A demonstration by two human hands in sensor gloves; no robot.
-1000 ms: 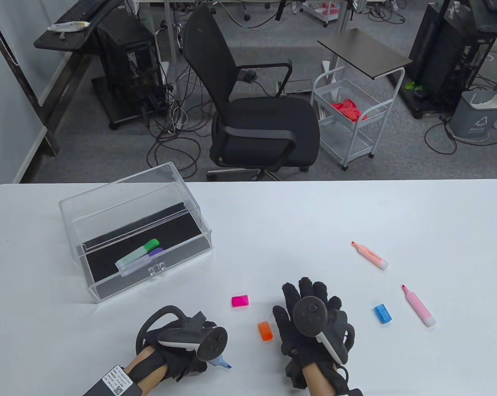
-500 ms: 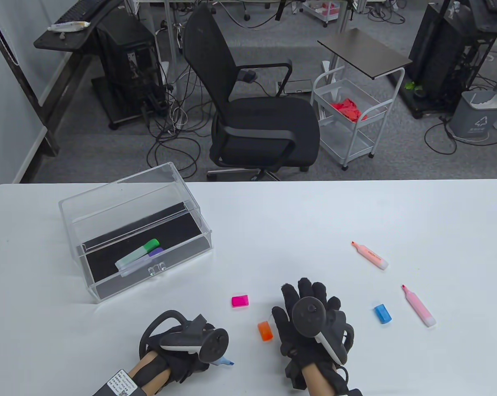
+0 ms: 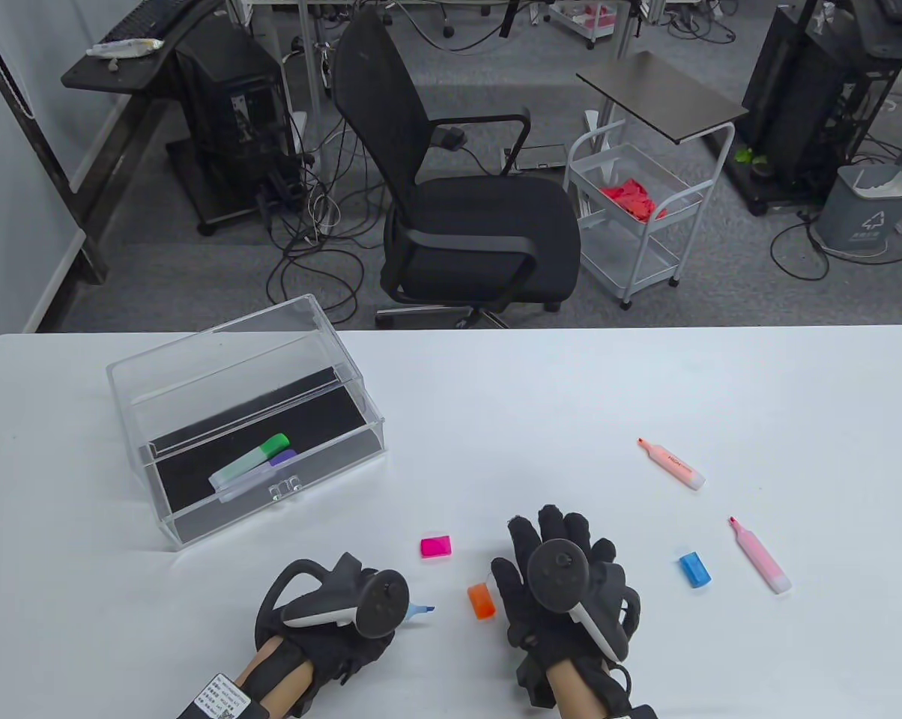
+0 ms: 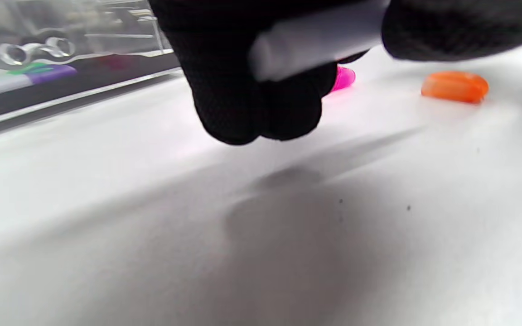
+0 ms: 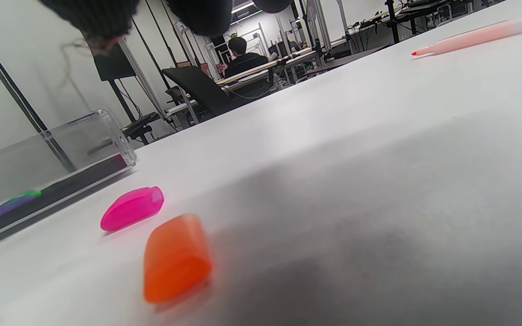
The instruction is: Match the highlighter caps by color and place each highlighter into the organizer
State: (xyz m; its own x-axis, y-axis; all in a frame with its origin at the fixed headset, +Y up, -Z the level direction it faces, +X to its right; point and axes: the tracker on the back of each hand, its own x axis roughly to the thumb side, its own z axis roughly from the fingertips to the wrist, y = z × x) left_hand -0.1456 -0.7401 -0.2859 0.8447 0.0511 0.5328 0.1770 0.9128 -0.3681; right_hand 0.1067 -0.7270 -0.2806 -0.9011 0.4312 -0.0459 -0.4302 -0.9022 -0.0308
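Observation:
My left hand [image 3: 338, 629] grips an uncapped blue highlighter [image 3: 419, 610] near the front edge, its tip pointing right toward the orange cap [image 3: 482, 601]. In the left wrist view my fingers [image 4: 252, 90] curl round its pale barrel [image 4: 315, 38]. My right hand [image 3: 548, 547] is open, fingers spread, just right of the orange cap [image 5: 177, 258] and holding nothing. The pink cap [image 3: 436, 547] lies ahead of my left hand, and the blue cap [image 3: 694, 569] lies right of my right hand. Orange highlighter [image 3: 672, 464] and pink highlighter [image 3: 760, 556] lie uncapped at the right.
The clear organizer [image 3: 219, 352] stands at the left with its drawer pulled out, holding a capped green highlighter [image 3: 252, 460] and a purple one [image 3: 271, 466]. An office chair [image 3: 466, 225] stands beyond the table's far edge.
My left hand has shifted right and a little forward with the blue highlighter, whose tip now pokes out closer to the orange cap. The right hand has barely moved.

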